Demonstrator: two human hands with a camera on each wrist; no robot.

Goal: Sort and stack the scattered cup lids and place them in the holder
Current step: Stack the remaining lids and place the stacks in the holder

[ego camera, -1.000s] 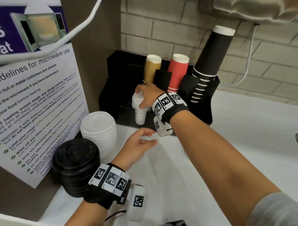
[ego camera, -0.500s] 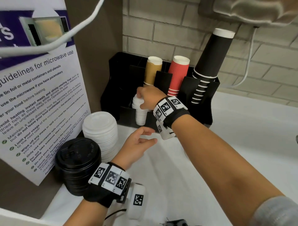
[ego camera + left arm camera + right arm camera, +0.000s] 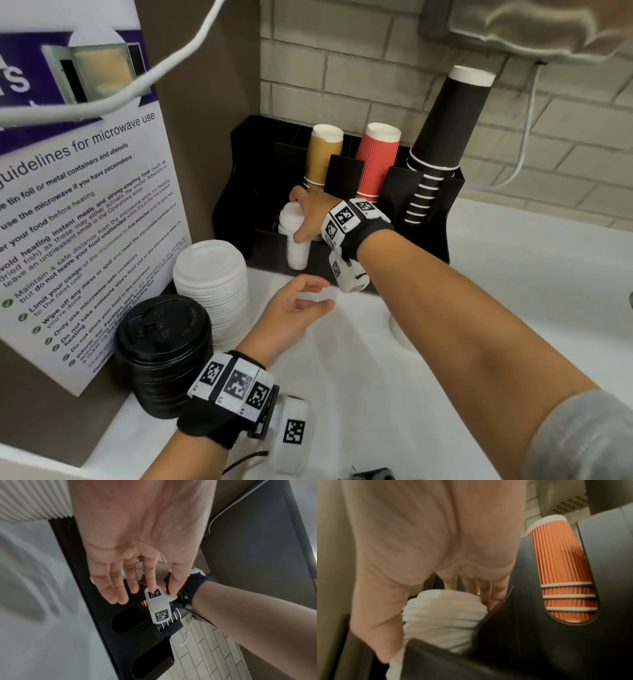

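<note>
My right hand (image 3: 306,216) grips the top of a stack of small white lids (image 3: 294,236) standing in a front slot of the black holder (image 3: 424,236); thumb and fingers wrap the small white lid stack (image 3: 443,616). My left hand (image 3: 301,301) hovers open, palm up, just in front of the holder, holding nothing; its fingers (image 3: 118,588) lie straight. On the counter to the left stand a stack of larger white lids (image 3: 212,274) and a stack of black lids (image 3: 162,356).
The holder's back slots carry gold cups (image 3: 323,154), red ribbed cups (image 3: 376,161) and tall black cups (image 3: 442,137). A microwave notice board (image 3: 78,212) stands at the left. A brick wall lies behind, and the white counter (image 3: 513,291) stretches right.
The right hand stays on the small lid stack in the holder, shifting only slightly. The left hand has barely moved.
</note>
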